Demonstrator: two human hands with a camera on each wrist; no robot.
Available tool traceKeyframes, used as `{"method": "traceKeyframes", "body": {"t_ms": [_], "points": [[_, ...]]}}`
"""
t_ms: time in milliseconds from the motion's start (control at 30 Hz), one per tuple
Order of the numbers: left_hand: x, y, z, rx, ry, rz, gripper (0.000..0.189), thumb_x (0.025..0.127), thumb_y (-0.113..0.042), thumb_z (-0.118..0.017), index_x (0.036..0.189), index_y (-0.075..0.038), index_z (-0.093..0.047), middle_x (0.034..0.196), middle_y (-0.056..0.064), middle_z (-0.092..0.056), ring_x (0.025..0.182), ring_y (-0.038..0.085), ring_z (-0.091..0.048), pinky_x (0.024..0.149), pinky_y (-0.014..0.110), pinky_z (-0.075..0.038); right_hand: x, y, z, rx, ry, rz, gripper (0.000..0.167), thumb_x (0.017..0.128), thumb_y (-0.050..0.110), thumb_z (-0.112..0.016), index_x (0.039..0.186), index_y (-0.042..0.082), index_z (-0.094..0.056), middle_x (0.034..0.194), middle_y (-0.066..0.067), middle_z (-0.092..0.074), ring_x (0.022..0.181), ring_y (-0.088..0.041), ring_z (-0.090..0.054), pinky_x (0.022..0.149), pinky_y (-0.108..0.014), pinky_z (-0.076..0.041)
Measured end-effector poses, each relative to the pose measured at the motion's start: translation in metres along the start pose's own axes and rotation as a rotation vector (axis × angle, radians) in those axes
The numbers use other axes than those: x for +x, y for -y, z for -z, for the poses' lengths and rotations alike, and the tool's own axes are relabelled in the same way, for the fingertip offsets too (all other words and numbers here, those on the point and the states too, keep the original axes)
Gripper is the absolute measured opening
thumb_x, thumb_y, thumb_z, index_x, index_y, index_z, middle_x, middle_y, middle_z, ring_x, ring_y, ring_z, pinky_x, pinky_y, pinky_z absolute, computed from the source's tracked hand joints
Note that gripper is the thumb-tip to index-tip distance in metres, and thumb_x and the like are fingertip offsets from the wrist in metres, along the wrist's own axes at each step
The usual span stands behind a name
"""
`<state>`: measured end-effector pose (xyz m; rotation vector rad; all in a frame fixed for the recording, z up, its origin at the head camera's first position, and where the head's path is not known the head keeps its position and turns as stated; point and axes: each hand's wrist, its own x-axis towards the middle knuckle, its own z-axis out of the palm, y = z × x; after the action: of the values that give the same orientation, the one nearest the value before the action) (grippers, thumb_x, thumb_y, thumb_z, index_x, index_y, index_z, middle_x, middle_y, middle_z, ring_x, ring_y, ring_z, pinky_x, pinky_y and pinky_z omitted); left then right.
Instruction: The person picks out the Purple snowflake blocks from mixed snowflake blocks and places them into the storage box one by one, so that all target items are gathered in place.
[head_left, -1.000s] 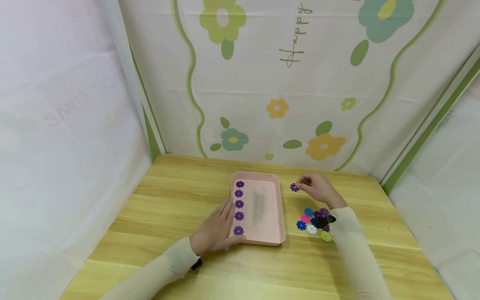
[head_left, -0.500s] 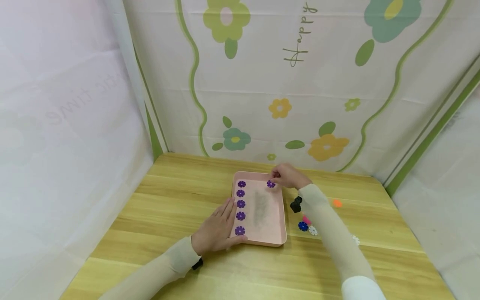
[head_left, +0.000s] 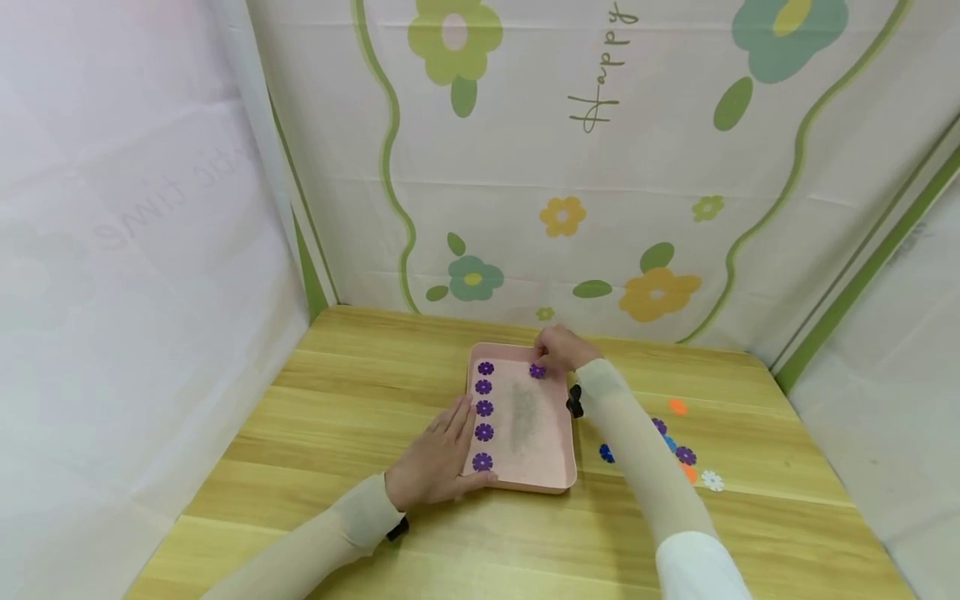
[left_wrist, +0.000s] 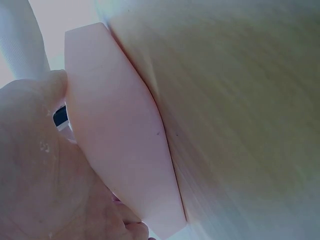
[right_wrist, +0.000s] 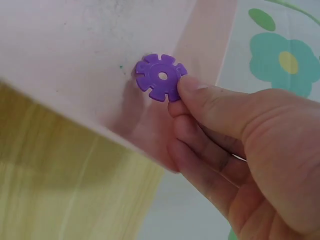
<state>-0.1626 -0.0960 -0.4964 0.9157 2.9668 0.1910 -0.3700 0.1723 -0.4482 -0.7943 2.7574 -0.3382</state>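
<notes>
A shallow pink tray (head_left: 551, 477) lies on the table, with a column of several purple notched discs (head_left: 484, 408) along its left inner side. My left hand (head_left: 433, 458) rests on the tray's near left corner, fingers straight along the left rim and thumb at the front rim. In the left wrist view, the palm is beside the tray's outer wall (left_wrist: 115, 120). Over the tray's far right corner, my right hand (head_left: 562, 348) pinches another purple notched disc (right_wrist: 159, 77) between thumb and fingertips. That disc is tilted, its shadow falling on the tray.
To the right of the tray lie loose discs, among them an orange disc (head_left: 678, 407), a purple disc (head_left: 686, 455), a white disc (head_left: 712, 481) and a dark blue disc (head_left: 607, 452). My right forearm hides part of this pile. A flowered cloth (head_left: 495, 167) hangs behind the table.
My right hand has carried the purple disc leftward from beside the pile to over the tray's far right corner, then slightly further left. My left hand stays on the tray.
</notes>
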Motion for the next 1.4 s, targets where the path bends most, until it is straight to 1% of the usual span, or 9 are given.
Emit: {"method": "traceKeyframes", "body": {"t_ms": [267, 500, 633, 700, 800, 900, 1033, 1167, 1400], "points": [[0.000, 0.000, 0.000, -0.018, 0.007, 0.009, 0.107, 0.101, -0.076, -0.041, 0.164, 0.009, -0.022, 0.175, 0.028, -0.014, 0.164, 0.041, -0.016, 0.133, 0.048, -0.027, 0.006, 0.002, -0.008, -0.012, -0.009, -0.038, 0.013, 0.100, 0.010, -0.073, 0.092, 0.009, -0.084, 0.094, -0.006, -0.080, 0.074, -0.012, -0.069, 0.072, -0.028, -0.059], [0.001, 0.000, 0.001, -0.001, -0.006, 0.001, 0.107, 0.101, -0.076, -0.042, 0.163, 0.009, -0.024, 0.174, 0.029, -0.015, 0.163, 0.042, -0.020, 0.131, 0.048, -0.030, 0.006, 0.004, -0.005, -0.009, 0.002, -0.056, 0.012, 0.100, 0.009, -0.073, 0.096, 0.008, -0.085, 0.095, -0.007, -0.081, 0.076, -0.017, -0.075, 0.076, -0.032, -0.063], [0.001, -0.001, 0.003, 0.014, -0.016, -0.013, 0.107, 0.101, -0.076, -0.043, 0.162, 0.010, -0.026, 0.173, 0.031, -0.016, 0.162, 0.044, -0.022, 0.130, 0.049, -0.032, -0.002, 0.004, 0.002, -0.029, 0.009, -0.017, 0.011, 0.100, 0.008, -0.073, 0.099, 0.005, -0.083, 0.099, -0.010, -0.081, 0.082, -0.019, -0.074, 0.081, -0.035, -0.064], [0.000, -0.001, 0.003, 0.015, -0.012, -0.015, 0.107, 0.101, -0.076, -0.043, 0.162, 0.011, -0.026, 0.173, 0.031, -0.016, 0.162, 0.044, -0.022, 0.130, 0.050, -0.033, -0.010, 0.006, 0.008, -0.059, 0.012, 0.018, 0.010, 0.099, 0.008, -0.074, 0.102, 0.003, -0.082, 0.103, -0.012, -0.080, 0.088, -0.022, -0.074, 0.084, -0.038, -0.064], [0.000, -0.002, 0.002, 0.020, -0.003, -0.007, 0.107, 0.101, -0.076, -0.043, 0.162, 0.010, -0.026, 0.173, 0.031, -0.016, 0.162, 0.044, -0.022, 0.130, 0.050, -0.032, -0.024, 0.009, 0.019, -0.097, 0.023, 0.055, 0.016, 0.098, 0.008, -0.075, 0.110, -0.001, -0.079, 0.109, -0.016, -0.078, 0.098, -0.027, -0.074, 0.091, -0.041, -0.064], [0.000, -0.002, 0.000, 0.022, -0.003, 0.002, 0.107, 0.100, -0.077, -0.044, 0.162, 0.009, -0.027, 0.174, 0.030, -0.017, 0.163, 0.043, -0.021, 0.131, 0.049, -0.031, -0.040, 0.011, 0.029, -0.126, 0.030, 0.058, 0.023, 0.096, 0.009, -0.078, 0.116, -0.003, -0.077, 0.113, -0.018, -0.077, 0.101, -0.028, -0.073, 0.094, -0.042, -0.063], [0.000, -0.001, 0.000, 0.036, -0.011, 0.001, 0.108, 0.100, -0.078, -0.042, 0.162, 0.010, -0.029, 0.173, 0.030, -0.019, 0.163, 0.043, -0.022, 0.131, 0.049, -0.031, -0.062, 0.008, 0.040, -0.169, 0.037, 0.078, 0.023, 0.093, 0.009, -0.081, 0.113, -0.001, -0.078, 0.108, -0.016, -0.077, 0.096, -0.025, -0.071, 0.092, -0.042, -0.063], [-0.001, -0.002, 0.001, 0.029, -0.017, -0.002, 0.106, 0.101, -0.077, -0.041, 0.161, 0.011, -0.029, 0.173, 0.030, -0.019, 0.162, 0.043, -0.022, 0.131, 0.048, -0.031, -0.089, -0.004, 0.046, -0.202, 0.057, 0.096, 0.023, 0.092, 0.011, -0.083, 0.111, 0.000, -0.077, 0.102, -0.010, -0.076, 0.091, -0.021, -0.068, 0.088, -0.041, -0.063], [-0.002, -0.002, 0.001, 0.023, -0.024, -0.010, 0.106, 0.101, -0.075, -0.043, 0.161, 0.011, -0.030, 0.173, 0.031, -0.019, 0.162, 0.044, -0.023, 0.131, 0.048, -0.031, -0.141, -0.038, 0.047, -0.231, 0.080, 0.132, 0.015, 0.089, 0.011, -0.085, 0.099, 0.006, -0.076, 0.086, 0.000, -0.070, 0.077, -0.010, -0.057, 0.070, -0.030, -0.054]]}}
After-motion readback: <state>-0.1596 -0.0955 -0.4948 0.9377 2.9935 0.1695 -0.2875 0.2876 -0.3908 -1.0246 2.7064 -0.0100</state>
